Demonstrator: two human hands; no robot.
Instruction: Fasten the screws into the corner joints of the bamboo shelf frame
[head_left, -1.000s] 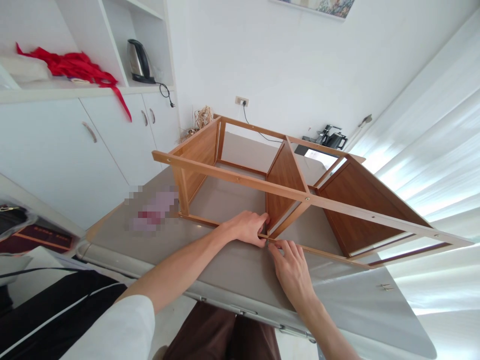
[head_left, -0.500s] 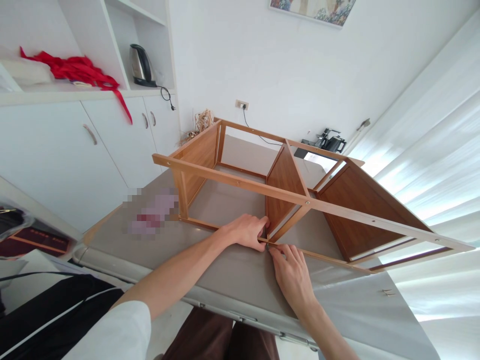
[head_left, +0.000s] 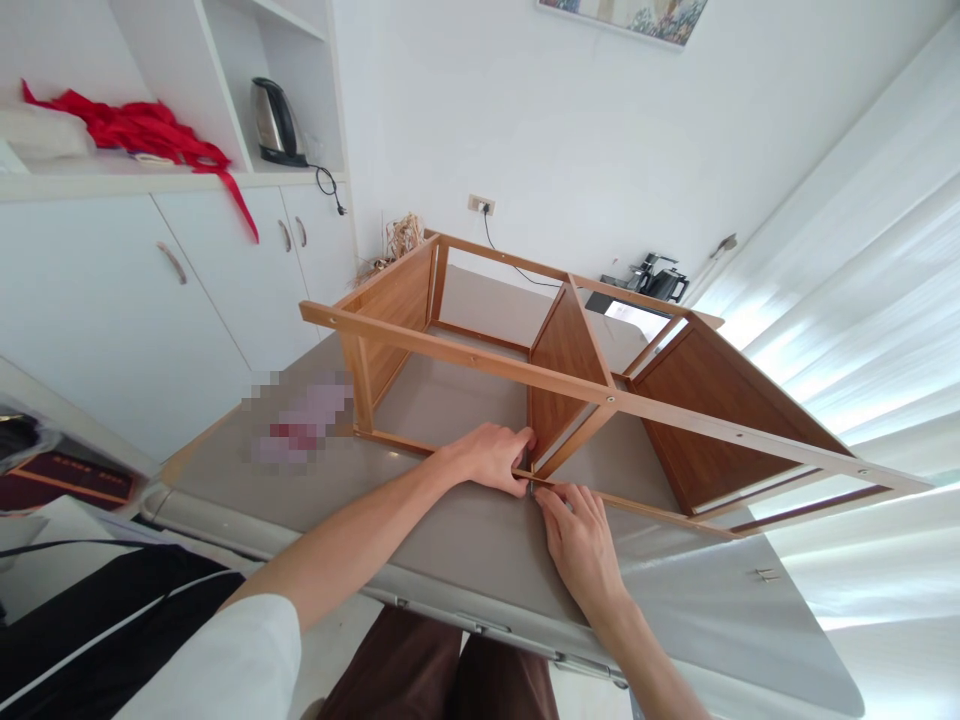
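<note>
A wooden shelf rack point(head_left: 480, 361) lies on its side on the grey table. My left hand point(head_left: 491, 457) is closed round its lower rail, at the foot of the middle shelf panel point(head_left: 564, 375). Just right of it, my right hand point(head_left: 576, 520) pinches a small metal screw point(head_left: 532, 488) against the outer side of that rail. The fingertips cover most of the screw, so its length and how deep it sits cannot be seen. The two hands are close together.
Loose screws point(head_left: 767, 575) lie on the table point(head_left: 465, 545) at the right. A blurred pinkish item point(head_left: 304, 420) is left of the rack. Dried plants point(head_left: 401, 238) and a black kettle point(head_left: 666, 283) stand behind it. White cabinets point(head_left: 97, 280) line the left; curtains point(head_left: 862, 270) hang right.
The view has shifted slightly. Both hands stay at the same joint, with the right fingers still pinching the screw; the rack has not visibly moved on the table.
</note>
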